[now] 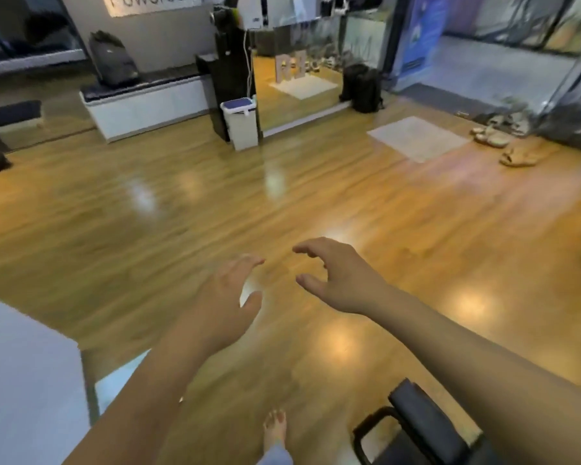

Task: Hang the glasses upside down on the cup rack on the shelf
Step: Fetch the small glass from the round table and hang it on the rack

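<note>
No glasses, cup rack or shelf show in the head view. My left hand (225, 297) and my right hand (336, 276) are both stretched out in front of me over a shiny wooden floor (148, 229). Each hand is empty with its fingers spread and slightly curled. The two hands are close together, about a hand's width apart, palms turned towards each other. The picture is blurred by motion.
A white tabletop corner (24, 380) is at the lower left. A black chair (423, 427) stands at the lower right, and a bare foot (275, 427) is below my arms. Farther off stand a white bin (240, 124), a white bench (145, 109), a black backpack (363, 88) and sandals (503, 142).
</note>
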`<action>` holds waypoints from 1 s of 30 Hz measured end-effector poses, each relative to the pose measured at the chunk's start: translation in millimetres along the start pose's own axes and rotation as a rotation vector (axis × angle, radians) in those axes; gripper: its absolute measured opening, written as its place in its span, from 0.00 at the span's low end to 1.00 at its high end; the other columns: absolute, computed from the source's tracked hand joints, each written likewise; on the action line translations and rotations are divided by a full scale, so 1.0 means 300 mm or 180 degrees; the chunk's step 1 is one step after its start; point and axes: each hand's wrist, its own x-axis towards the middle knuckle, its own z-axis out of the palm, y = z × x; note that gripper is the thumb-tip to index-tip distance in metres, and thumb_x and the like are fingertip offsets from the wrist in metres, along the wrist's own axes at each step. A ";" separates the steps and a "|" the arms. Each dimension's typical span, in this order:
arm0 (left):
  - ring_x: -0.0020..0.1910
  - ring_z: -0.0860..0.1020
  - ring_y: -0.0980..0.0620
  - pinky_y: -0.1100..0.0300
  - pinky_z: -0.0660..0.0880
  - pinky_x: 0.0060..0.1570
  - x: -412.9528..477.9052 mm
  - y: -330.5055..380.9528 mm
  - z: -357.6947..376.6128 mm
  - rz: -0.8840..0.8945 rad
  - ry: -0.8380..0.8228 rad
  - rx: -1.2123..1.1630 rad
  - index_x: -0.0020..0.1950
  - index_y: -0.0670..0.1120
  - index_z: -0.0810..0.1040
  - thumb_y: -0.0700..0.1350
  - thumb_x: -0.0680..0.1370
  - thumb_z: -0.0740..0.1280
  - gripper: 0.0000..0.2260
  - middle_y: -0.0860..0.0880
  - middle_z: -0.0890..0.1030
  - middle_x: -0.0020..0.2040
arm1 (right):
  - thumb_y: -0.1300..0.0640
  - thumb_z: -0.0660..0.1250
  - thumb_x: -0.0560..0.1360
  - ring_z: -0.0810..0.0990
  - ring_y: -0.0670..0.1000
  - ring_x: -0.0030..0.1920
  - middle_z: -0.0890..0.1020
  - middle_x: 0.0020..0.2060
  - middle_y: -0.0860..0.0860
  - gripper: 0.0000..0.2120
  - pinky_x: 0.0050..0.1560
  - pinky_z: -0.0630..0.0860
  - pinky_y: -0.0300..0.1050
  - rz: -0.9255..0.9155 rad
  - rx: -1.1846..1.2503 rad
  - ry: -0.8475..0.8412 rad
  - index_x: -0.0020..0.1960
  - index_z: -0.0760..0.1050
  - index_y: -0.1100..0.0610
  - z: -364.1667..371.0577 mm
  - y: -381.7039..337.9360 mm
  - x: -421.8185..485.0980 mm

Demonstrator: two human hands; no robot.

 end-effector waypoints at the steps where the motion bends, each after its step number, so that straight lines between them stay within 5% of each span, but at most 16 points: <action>1: 0.69 0.70 0.48 0.69 0.59 0.61 0.062 -0.024 -0.001 0.0048 -0.0068 -0.0016 0.71 0.46 0.71 0.39 0.77 0.67 0.21 0.49 0.73 0.70 | 0.50 0.69 0.76 0.72 0.48 0.63 0.75 0.64 0.49 0.22 0.61 0.71 0.46 0.0100 0.0055 0.0063 0.68 0.71 0.52 -0.015 0.022 0.045; 5: 0.66 0.72 0.50 0.58 0.68 0.61 0.291 -0.098 -0.037 0.0084 -0.0158 -0.0210 0.72 0.53 0.69 0.43 0.78 0.66 0.22 0.54 0.72 0.70 | 0.50 0.69 0.76 0.74 0.42 0.58 0.76 0.61 0.43 0.20 0.59 0.74 0.46 0.0515 0.0385 0.0442 0.66 0.72 0.49 -0.064 0.079 0.199; 10: 0.53 0.75 0.52 0.63 0.66 0.52 0.605 -0.076 -0.030 0.0169 -0.0123 -0.0555 0.71 0.57 0.68 0.47 0.78 0.66 0.21 0.59 0.72 0.66 | 0.52 0.71 0.75 0.74 0.36 0.57 0.77 0.56 0.36 0.17 0.53 0.76 0.39 0.0965 0.0824 0.1067 0.63 0.74 0.45 -0.140 0.173 0.320; 15: 0.73 0.65 0.56 0.53 0.64 0.71 0.904 0.008 0.058 0.0776 -0.0360 -0.0426 0.74 0.53 0.66 0.52 0.78 0.66 0.25 0.56 0.68 0.74 | 0.49 0.71 0.74 0.73 0.36 0.59 0.75 0.57 0.34 0.20 0.55 0.73 0.37 0.1304 0.0640 0.1434 0.64 0.72 0.41 -0.279 0.369 0.394; 20: 0.76 0.58 0.52 0.53 0.53 0.75 1.254 0.125 0.191 0.1166 -0.0480 0.0037 0.76 0.52 0.63 0.57 0.78 0.65 0.28 0.52 0.64 0.77 | 0.41 0.69 0.72 0.65 0.41 0.69 0.68 0.67 0.37 0.31 0.63 0.61 0.36 0.1535 -0.0116 0.1241 0.72 0.64 0.42 -0.424 0.689 0.511; 24: 0.79 0.51 0.52 0.53 0.46 0.76 1.525 0.248 0.297 0.1216 -0.0833 0.0412 0.78 0.56 0.56 0.62 0.78 0.60 0.31 0.54 0.56 0.80 | 0.33 0.65 0.71 0.57 0.43 0.74 0.59 0.76 0.40 0.37 0.67 0.61 0.42 0.1841 -0.0255 0.1117 0.75 0.55 0.38 -0.556 0.940 0.599; 30: 0.79 0.49 0.53 0.53 0.45 0.76 1.934 0.533 0.428 0.1581 -0.0951 0.0579 0.78 0.57 0.53 0.63 0.78 0.58 0.31 0.56 0.53 0.80 | 0.32 0.64 0.70 0.56 0.44 0.75 0.59 0.76 0.43 0.37 0.68 0.61 0.43 0.2104 -0.0328 0.1355 0.75 0.55 0.38 -0.831 1.261 0.706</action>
